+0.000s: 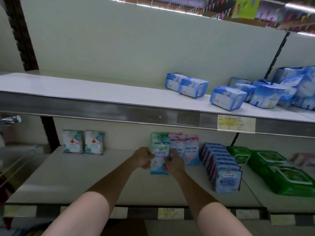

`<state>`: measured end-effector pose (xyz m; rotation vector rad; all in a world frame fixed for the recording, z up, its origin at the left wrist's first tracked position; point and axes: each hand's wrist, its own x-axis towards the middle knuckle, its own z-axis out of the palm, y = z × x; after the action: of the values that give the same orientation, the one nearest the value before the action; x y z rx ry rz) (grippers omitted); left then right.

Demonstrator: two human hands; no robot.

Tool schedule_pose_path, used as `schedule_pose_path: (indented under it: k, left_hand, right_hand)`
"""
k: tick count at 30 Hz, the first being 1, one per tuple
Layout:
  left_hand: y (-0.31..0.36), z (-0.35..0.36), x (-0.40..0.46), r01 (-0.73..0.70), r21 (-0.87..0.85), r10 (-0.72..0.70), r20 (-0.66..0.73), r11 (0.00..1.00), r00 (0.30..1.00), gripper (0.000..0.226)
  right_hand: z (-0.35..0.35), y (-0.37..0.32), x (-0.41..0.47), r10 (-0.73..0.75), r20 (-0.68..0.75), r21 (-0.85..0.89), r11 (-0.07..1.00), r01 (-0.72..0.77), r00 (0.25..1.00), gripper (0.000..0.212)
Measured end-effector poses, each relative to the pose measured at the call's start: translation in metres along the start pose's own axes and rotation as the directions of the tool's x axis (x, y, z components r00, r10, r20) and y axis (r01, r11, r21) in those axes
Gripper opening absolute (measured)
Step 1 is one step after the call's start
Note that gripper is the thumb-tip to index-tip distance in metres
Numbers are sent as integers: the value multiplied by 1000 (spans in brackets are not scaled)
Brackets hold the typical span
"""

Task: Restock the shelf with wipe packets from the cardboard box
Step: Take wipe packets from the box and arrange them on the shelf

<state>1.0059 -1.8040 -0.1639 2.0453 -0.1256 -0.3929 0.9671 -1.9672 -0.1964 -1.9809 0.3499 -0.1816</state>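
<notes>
Wipe packets in green-and-white wrapping [159,154] are held upright on the lower shelf [85,176], pinched from both sides: the left hand [142,157] grips the left edge and the right hand [173,161] the right. Just behind and to the right, pink packets [191,149] are stood against the back panel, with a blue row [221,167] and green packs [279,172] further right. Two red-cross packets [83,142] are seen far left. Much bare shelf remains, so restocking is judged early. The cardboard box is not shown. Blue packs [226,97] lie on the upper shelf [85,87].
</notes>
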Motion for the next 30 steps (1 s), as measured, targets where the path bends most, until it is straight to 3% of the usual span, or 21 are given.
schedule_pose_path:
  k: [3, 8, 11, 14, 17, 30]
  left_hand:
    - [4, 6, -2, -1, 87, -1, 23, 996, 1000, 19]
    - [13, 18, -1, -28, 203, 33, -25, 979, 999, 18]
    - [21, 22, 2, -70, 238, 81, -38, 969, 996, 17]
    - [28, 29, 3, -117, 264, 126, -20, 958, 992, 14]
    - [28, 35, 3, -137, 324, 146, -4, 936, 989, 12]
    - [40, 52, 9, -178, 462, 205, -8, 869, 979, 19]
  right_hand:
    - [-6, 1, 0, -96, 45, -248, 963, 104, 994, 10]
    - [-29, 7, -3, -31, -61, -246, 969, 15, 998, 21]
    - [-45, 12, 4, -33, -170, -348, 937, -29, 985, 19]
    - [-54, 17, 16, 14, -204, -328, 941, -82, 979, 26]
    - [-53, 19, 29, 73, -110, -277, 956, -101, 991, 24]
    - [-73, 34, 27, -22, -216, -309, 950, -47, 976, 26]
